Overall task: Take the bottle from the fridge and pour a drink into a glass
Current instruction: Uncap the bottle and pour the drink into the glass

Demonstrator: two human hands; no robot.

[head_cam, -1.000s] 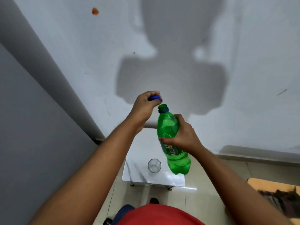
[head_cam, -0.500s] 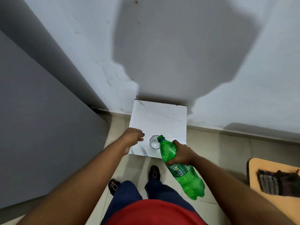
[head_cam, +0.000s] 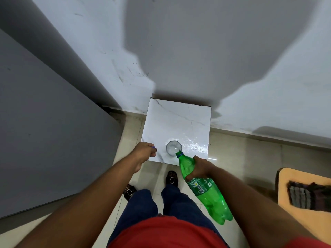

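A green plastic bottle (head_cam: 202, 187) is tilted steeply, its open mouth resting over the rim of a clear glass (head_cam: 173, 148). My right hand (head_cam: 200, 168) grips the bottle around its upper body. The glass stands near the front edge of a small white marble-topped table (head_cam: 179, 120). My left hand (head_cam: 146, 152) hovers at the table's front left corner, left of the glass, closed on the blue bottle cap (head_cam: 154, 148), of which only a sliver shows between the fingers.
A grey fridge side (head_cam: 44, 131) stands close on the left. The white wall (head_cam: 197, 51) rises right behind the table. An orange surface with dark cloth (head_cam: 308, 194) lies at the right. My legs and sandalled feet (head_cam: 172, 179) are on the tiled floor below the table.
The bottle went from upright at chest height to tilted down onto the glass. My left hand dropped with the cap to the table's corner. The camera view tipped downward.
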